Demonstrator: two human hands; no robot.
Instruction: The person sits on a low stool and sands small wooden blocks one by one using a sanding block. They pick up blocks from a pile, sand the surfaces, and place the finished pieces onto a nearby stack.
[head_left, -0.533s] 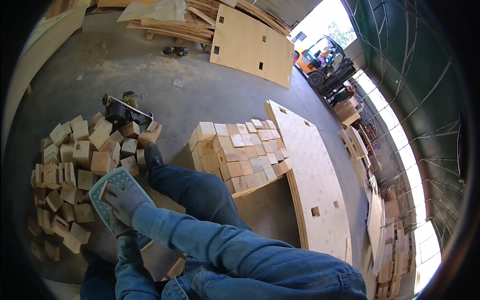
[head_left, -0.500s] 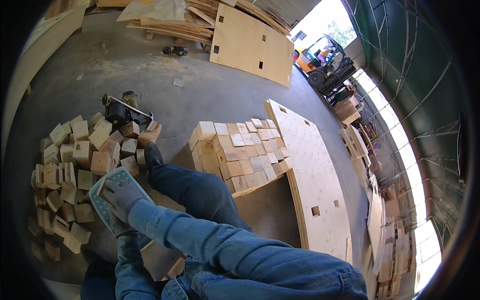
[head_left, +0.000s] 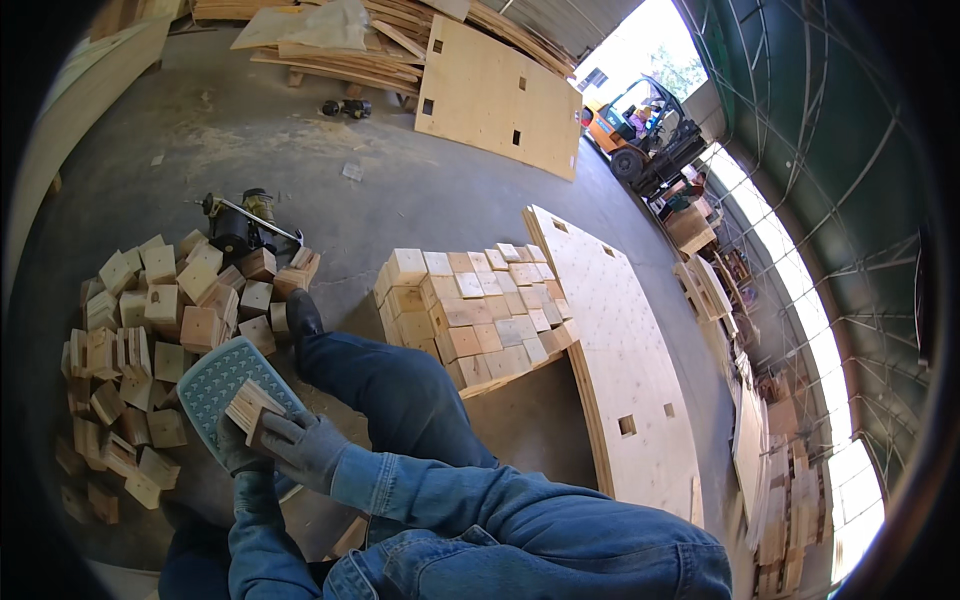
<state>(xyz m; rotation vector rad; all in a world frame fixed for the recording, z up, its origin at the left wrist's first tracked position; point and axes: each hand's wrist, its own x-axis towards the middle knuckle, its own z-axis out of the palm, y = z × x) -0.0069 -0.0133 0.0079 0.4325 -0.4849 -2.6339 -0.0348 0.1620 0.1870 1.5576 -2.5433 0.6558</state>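
Observation:
A layered plywood block (head_left: 256, 402) is held over the light-blue plastic stool (head_left: 215, 385), whose top has a raised pattern. My right hand (head_left: 306, 450), in a grey glove, grips the block from its right side, fingers across its near face. On the block's left side is my left hand (head_left: 238, 446), also gloved and closed against it; the block hides part of its fingers. Loose wooden blocks (head_left: 165, 305) lie heaped beyond and to the left of the stool.
Stacked wooden blocks (head_left: 490, 320) stand right of my leg, beside long plywood sheets (head_left: 610, 300). A power tool (head_left: 240, 222) lies behind the loose heap. Farther back are a plywood panel (head_left: 500, 95), stacked boards (head_left: 340, 60) and an orange forklift (head_left: 640, 130) with a person in it.
My right hand has drawn back toward me and to the right from over the stool. The plywood block now shows plainly between my hands, and more of the stool top is uncovered.

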